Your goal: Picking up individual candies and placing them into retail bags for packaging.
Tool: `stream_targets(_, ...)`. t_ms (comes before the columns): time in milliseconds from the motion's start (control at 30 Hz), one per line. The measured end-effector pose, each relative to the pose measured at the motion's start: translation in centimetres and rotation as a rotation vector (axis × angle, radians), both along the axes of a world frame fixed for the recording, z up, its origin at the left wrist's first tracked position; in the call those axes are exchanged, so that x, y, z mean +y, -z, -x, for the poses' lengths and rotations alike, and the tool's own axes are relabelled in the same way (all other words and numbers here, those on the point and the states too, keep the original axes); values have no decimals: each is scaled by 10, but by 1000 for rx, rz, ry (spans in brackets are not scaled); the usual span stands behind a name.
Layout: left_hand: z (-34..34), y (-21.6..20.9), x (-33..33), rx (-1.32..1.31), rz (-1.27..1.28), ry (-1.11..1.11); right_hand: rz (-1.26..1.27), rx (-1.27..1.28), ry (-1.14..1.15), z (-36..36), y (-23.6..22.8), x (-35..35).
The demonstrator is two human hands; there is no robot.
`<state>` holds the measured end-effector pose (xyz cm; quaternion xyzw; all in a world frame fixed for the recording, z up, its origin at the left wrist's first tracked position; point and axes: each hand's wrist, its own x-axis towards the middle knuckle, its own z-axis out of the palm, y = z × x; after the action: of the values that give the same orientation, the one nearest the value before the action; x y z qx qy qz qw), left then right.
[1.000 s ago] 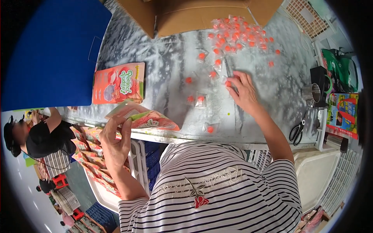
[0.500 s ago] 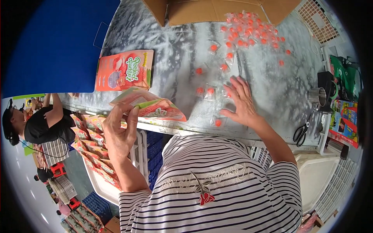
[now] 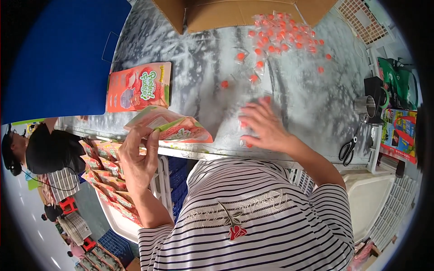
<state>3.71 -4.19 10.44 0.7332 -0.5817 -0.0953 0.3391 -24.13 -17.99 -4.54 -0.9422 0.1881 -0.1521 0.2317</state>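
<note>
My left hand [image 3: 140, 158] pinches the edge of a pink and green printed pouch [image 3: 183, 128] between thumb and fingers, near the table's front edge. The pouch's mouth gapes a little toward the right. Over the table to its right, my right hand [image 3: 266, 127] is spread palm down and slightly blurred. Small red candies in clear wrappers show at its fingertips and partly under it. Beyond it, a few single wrapped candies [image 3: 225, 84] lie scattered, leading to a larger heap of wrapped candies [image 3: 281, 34].
Another pouch [image 3: 135, 88] lies flat beside a blue panel [image 3: 58, 58]. A cardboard box [image 3: 226, 17] stands at the back. Scissors [image 3: 348, 151] and a metal cup [image 3: 364, 106] sit at the right. Filled pouches [image 3: 108, 180] stand in a white crate below left; a co-worker [image 3: 54, 147] is beyond.
My right hand has swept left and toward me, over the nearest candies, which have shifted with it. My left hand keeps its pinch on the pouch. The whole view has shifted slightly.
</note>
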Motion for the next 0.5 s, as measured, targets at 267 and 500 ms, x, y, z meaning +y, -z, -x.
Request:
stream_targets(267, 4, 1, -10, -1, 25, 41, -113, 93, 221, 30, -8, -14)
stream_targets(500, 13, -4, -16, -14, 34, 120, 11, -52, 116, -4, 21, 22)
